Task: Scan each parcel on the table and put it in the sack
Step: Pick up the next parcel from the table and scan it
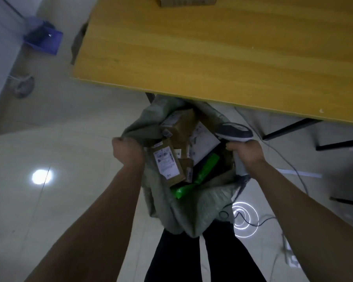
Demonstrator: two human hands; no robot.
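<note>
Far ahead of both hands, a brown cardboard parcel [186, 1] is lying crosswise on the yellow wooden table [212, 53], while the left hand [126, 150] is clenching the grey-green woven sack [161, 196] by its rim and the right hand [246, 152] is gripping a grey handheld scanner [234, 130].

- both bare forearms reach forward and down, wide apart at the elbows, converging toward the hands
- left hand [126, 148] in a fist, back of hand up, fingers [118, 140] curled tight round a bunched bit of the sack [161, 200] rim
- left wrist roughly in line with its forearm
- right hand [246, 151] wrapped round the handle of the scanner [235, 130], back of hand up, fingertips tucked under and mostly hidden
- whether the right hand also pinches cloth: cannot tell
- hands about level with each other, well apart, not touching
- legs [192, 259] in dark trousers stand between the forearms, slightly apart
</note>
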